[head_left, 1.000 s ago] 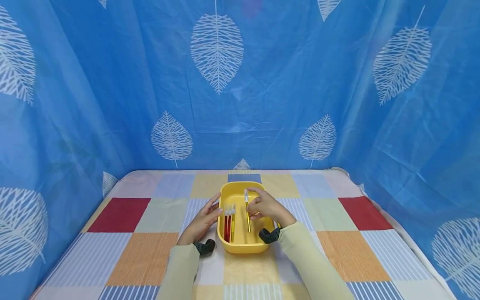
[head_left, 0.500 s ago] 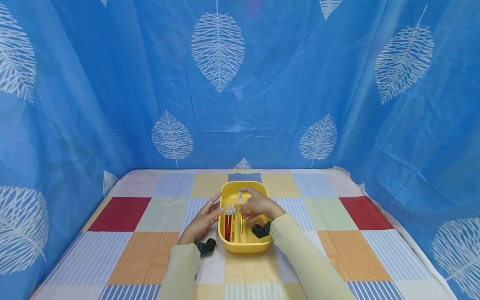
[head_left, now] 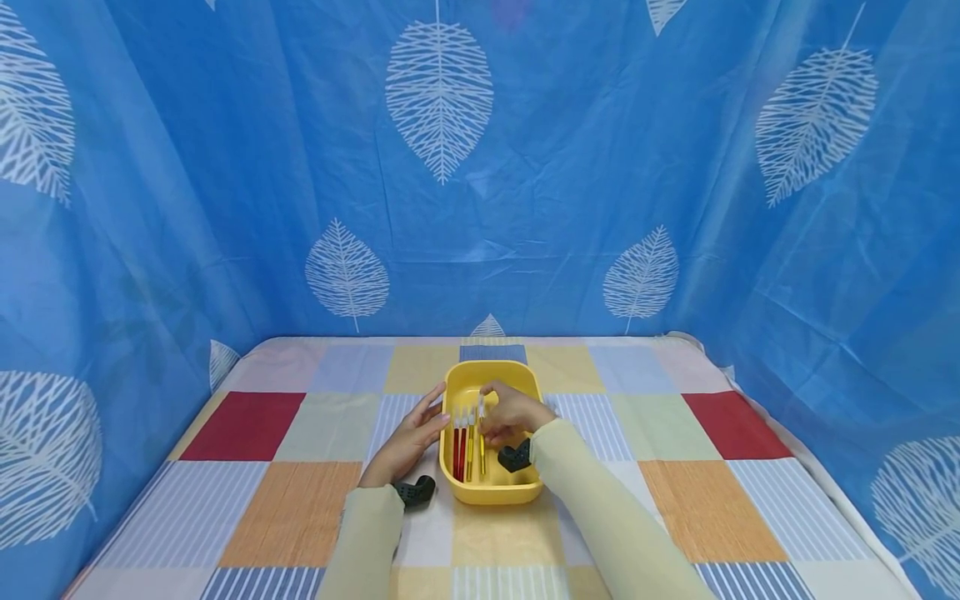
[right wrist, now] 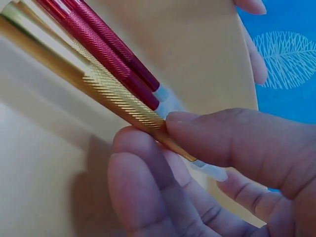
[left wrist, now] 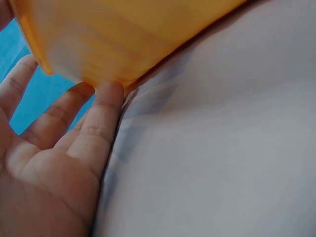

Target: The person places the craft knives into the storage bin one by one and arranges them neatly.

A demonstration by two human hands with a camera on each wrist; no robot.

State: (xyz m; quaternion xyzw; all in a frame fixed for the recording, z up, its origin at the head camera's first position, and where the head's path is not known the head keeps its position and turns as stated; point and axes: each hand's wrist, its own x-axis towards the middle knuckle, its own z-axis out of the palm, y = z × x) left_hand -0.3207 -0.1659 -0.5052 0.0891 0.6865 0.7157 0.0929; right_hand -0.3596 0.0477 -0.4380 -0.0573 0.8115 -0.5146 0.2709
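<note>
A yellow tray (head_left: pixel 491 495) holds two red pens (head_left: pixel 457 454) and a gold pen (head_left: pixel 469 454) side by side along its left wall, white caps pointing away. My right hand (head_left: pixel 513 414) is inside the tray and pinches another gold pen (head_left: pixel 482 446) close to the gold one; in the right wrist view thumb and fingers grip this gold pen (right wrist: pixel 118 98) near its clear cap, beside the red pens (right wrist: pixel 101 42). My left hand (head_left: pixel 405 442) rests against the tray's left outer wall, and in the left wrist view its extended fingertips touch the yellow wall (left wrist: pixel 123 39).
A patchwork cloth (head_left: pixel 300 517) covers the table under the tray. Blue curtains (head_left: pixel 525 208) with white leaf prints stand behind and at both sides. Dark wrist straps with black mounts (head_left: pixel 416 492) sit on both wrists.
My right hand has moved left across the tray with the gold pen, which now lies lower and nearer the other pens. The left hand has kept its place at the tray's side.
</note>
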